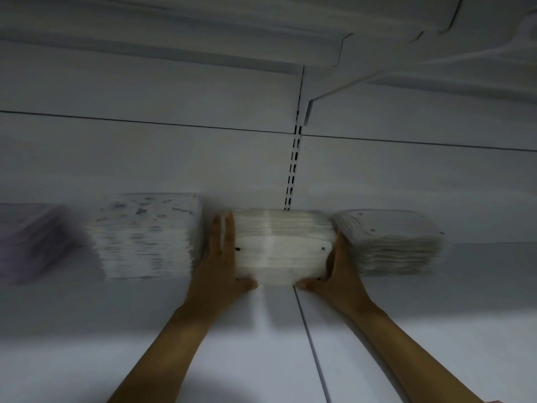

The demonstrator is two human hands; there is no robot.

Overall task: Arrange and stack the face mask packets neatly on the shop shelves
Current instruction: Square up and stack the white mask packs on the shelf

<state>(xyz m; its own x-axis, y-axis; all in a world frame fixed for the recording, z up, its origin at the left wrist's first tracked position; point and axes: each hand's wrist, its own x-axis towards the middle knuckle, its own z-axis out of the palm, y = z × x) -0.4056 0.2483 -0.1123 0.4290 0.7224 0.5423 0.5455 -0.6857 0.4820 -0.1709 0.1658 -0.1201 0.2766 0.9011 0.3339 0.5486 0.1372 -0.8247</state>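
Head view, looking forward and down at a white shop shelf [261, 330] in dim light. Four stacks of face mask packets are lined up along the back of the shelf, against the white back panel [145, 164].

At the centre of the view, a stack of clear packets with white masks [280, 248] is held between two bare hands. The left hand [222, 257] is pressed flat against the stack's 9 o'clock side, fingers straight and pointing toward the back panel, thumb laid along the front lower edge. The right hand [334, 271] is set against the 3 o'clock side; its thumb is laid along the front edge, but its fingers are hidden between the stacks, so whether they are curled cannot be told.

Just beside the held stack at 3 o'clock, a stack of grey masks [389, 242] is seen, touching the right hand. At 9 o'clock, a speckled white stack [148, 237] is seen just past the left hand. Further toward 9 o'clock, a purple stack [29, 242] is cut off by the frame edge.

The side stacks are smeared by motion blur, so printing cannot be read. A slotted upright [293, 167] is seen at 12 o'clock, its foot hidden behind the held stack. At 12 o'clock, the underside of an upper shelf [174, 48] is seen.
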